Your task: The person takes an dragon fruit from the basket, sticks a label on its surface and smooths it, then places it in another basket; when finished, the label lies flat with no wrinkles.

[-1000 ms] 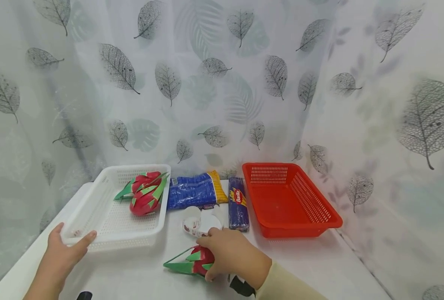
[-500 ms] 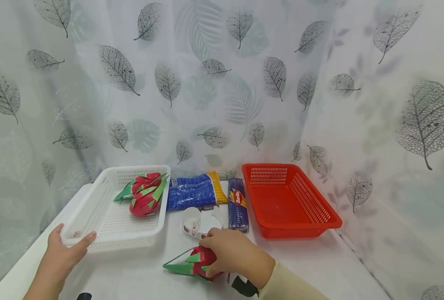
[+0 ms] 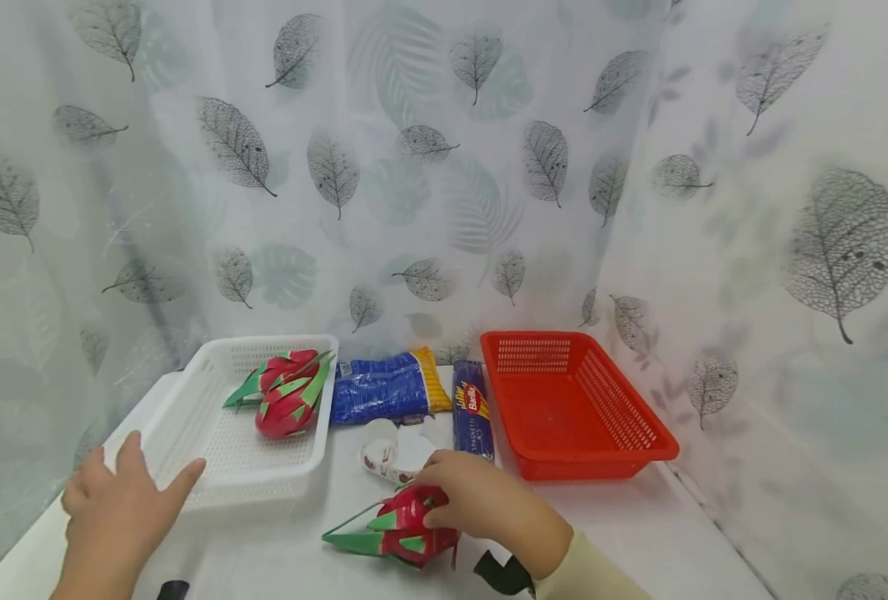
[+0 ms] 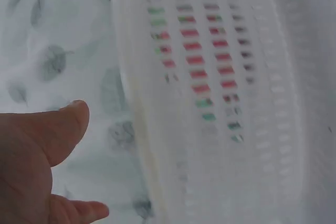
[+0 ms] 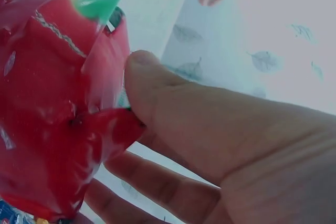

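Note:
A red dragon fruit (image 3: pixel 413 523) with green leaf tips lies on the white table in front of my right hand (image 3: pixel 481 500). In the right wrist view, the thumb (image 5: pixel 157 87) is straight along the fruit's side and the other fingers extend loosely behind it. Whether they press on it is hard to tell. My left hand (image 3: pixel 121 512) is raised at the near left corner of the white basket (image 3: pixel 263 479), fingers spread. A gap shows between that hand and the basket in the left wrist view. More dragon fruit (image 3: pixel 286 392) lies inside the basket.
Behind the right hand lie white round pieces with a printed band (image 3: pixel 387 454), a blue and yellow bag (image 3: pixel 387 387) and a blue spaghetti pack (image 3: pixel 473 408). A red basket (image 3: pixel 579 471) stands at right. A leaf-print curtain (image 3: pixel 413 192) closes off the back.
My left hand has let go of the white basket's rim and lifted. The right hand has slid right and loosened, uncovering more of the dragon fruit, which stays in place.

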A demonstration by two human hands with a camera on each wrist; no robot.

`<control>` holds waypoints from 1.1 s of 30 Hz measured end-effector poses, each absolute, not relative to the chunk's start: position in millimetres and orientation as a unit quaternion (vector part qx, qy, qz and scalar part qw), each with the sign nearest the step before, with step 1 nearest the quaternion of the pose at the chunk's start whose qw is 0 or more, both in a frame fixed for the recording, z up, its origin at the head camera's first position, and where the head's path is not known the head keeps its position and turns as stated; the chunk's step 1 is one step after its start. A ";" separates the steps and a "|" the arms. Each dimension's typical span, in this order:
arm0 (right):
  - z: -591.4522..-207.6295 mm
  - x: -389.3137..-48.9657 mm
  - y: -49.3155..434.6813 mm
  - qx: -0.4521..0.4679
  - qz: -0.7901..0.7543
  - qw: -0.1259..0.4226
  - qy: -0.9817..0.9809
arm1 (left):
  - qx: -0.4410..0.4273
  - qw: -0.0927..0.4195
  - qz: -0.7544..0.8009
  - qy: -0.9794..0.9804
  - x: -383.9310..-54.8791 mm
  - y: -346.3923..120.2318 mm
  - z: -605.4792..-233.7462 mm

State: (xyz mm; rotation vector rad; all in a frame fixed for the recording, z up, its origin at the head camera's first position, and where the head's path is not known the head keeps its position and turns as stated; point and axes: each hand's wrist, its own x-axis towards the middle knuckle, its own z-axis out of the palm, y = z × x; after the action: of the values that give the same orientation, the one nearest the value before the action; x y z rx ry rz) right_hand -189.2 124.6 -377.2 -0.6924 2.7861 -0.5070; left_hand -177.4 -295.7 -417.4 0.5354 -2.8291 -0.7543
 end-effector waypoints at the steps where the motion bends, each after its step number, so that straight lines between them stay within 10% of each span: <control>1: -377.0 -188.9 125.4 -0.234 -0.180 0.113 0.949 | 0.159 0.103 -0.228 -0.955 -174.3 -283.9 -413.5; 9: -376.3 -186.9 132.9 -0.220 -0.211 0.109 0.946 | -0.013 0.203 -0.134 -0.970 -163.0 -173.2 -389.0; 33: -375.9 -175.3 160.1 -0.228 -0.230 0.069 0.944 | -0.282 -0.135 -0.222 -0.924 -274.2 -72.6 -402.6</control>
State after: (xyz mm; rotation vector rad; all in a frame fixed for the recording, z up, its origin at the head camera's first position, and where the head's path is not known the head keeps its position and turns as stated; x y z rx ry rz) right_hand -175.3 160.1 -375.9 -0.6860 2.8413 -0.6937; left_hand -274.2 -72.6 -402.6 -0.9718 -3.1802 -0.7633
